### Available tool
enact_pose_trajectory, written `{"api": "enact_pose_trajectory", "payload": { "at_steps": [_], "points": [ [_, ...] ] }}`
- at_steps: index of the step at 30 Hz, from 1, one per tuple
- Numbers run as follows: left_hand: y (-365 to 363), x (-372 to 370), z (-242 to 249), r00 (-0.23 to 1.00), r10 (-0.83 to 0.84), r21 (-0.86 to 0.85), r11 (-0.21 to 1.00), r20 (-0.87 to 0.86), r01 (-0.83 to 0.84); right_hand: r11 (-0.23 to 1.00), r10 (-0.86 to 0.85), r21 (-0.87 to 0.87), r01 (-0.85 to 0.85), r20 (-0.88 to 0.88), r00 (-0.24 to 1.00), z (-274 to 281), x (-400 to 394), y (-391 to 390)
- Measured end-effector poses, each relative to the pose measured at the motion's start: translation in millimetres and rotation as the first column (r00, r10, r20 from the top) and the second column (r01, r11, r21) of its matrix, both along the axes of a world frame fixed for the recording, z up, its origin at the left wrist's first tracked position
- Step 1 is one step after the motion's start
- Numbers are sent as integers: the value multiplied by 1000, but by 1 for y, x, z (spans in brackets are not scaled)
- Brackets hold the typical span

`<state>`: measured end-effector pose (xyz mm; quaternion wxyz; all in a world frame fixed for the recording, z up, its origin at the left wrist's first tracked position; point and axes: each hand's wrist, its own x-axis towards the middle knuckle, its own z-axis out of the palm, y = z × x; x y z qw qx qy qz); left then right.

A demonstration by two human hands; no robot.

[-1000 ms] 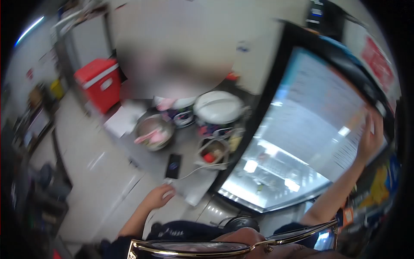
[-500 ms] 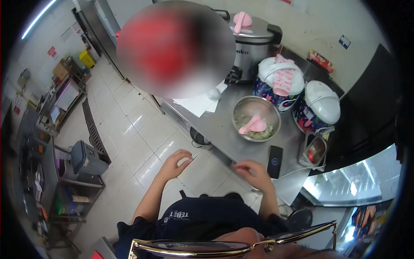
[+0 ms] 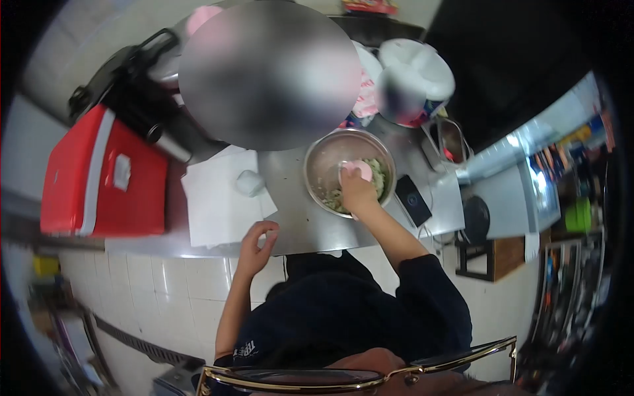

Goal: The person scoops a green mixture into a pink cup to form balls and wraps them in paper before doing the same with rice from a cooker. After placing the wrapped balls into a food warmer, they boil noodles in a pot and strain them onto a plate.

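Observation:
My right hand (image 3: 358, 188) reaches into a metal bowl (image 3: 319, 158) on the steel counter (image 3: 290, 228), its fingers closed on a pink scoop (image 3: 360, 168). Chopped pale green food (image 3: 378, 181) lies in the bowl around the scoop. At the counter's front edge, my left hand (image 3: 258, 245) hangs with fingers curved and apart, holding nothing. White paper sheets (image 3: 214, 204) lie just beyond it, with a small whitish object (image 3: 249, 183) on top.
A red cooler box (image 3: 135, 178) stands at the left. Right of the bowl are a black phone (image 3: 413, 200) with a cable and a clear container (image 3: 452, 142). White-lidded pots (image 3: 419, 69) stand behind. A blurred oval hides the back middle.
The view has turned toward the counter, and the red cooler box now shows whole. My right hand has moved into the bowl and taken hold of the pink scoop. My left hand remains empty.

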<state>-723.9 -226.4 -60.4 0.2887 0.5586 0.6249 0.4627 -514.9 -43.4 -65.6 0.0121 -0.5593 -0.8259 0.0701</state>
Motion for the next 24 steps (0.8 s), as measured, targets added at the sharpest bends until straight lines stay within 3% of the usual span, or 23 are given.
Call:
{"api": "enact_pose_trajectory", "payload": {
  "at_steps": [2, 4, 6, 8, 10, 12, 14, 16, 19, 20, 21, 22, 24],
  "points": [
    [26, -18, -15, 994, -80, -36, 996, 69, 82, 997, -47, -61, 54, 108, 993, 0, -1, 11],
    [60, -28, -28, 938, -85, -20, 995, 337, 98, 997, 56, 26, -66, 292, 955, 6, 1, 20],
    [106, -22, -50, 884, -126, -44, 986, 450, 163, 1000, 1, 28, -10, 292, 956, 23, 8, 27],
    [148, 8, -62, 966, -62, 94, 995, 252, 39, 999, -31, 31, 19, 417, 908, 38, 15, 35],
    [179, 33, -76, 886, 69, -123, 992, 458, -14, 992, -121, 89, 94, 385, 915, 29, 28, 34],
    [195, 42, -84, 836, 11, -125, 990, 548, 69, 971, -221, 163, 172, 357, 908, 22, 31, 34],
    [204, 52, -91, 772, -25, -140, 979, 635, 147, 940, -300, -32, 340, 396, 868, 13, 26, 27],
    [204, 61, -85, 530, 104, -167, 983, 842, 71, 943, -259, -103, 318, 376, 890, 14, 19, 23],
    [205, 64, -88, 568, 119, -129, 991, 814, -23, 988, -80, -92, 124, 384, 920, 16, 9, 10],
    [205, 62, -92, 580, 105, -96, 994, 808, -46, 987, -84, -94, 130, 385, 919, 20, 12, 9],
    [204, 61, -92, 672, 83, -46, 996, 736, -73, 986, 19, -158, 48, 401, 916, 36, 13, 8],
    [203, 60, -91, 671, 82, -47, 996, 737, -70, 975, 123, -220, -33, 410, 904, 48, 16, 8],
    [199, 56, -89, 467, 93, -166, 979, 879, 117, 958, 160, -287, -11, 504, 849, 51, 31, 24]
  ]
}}
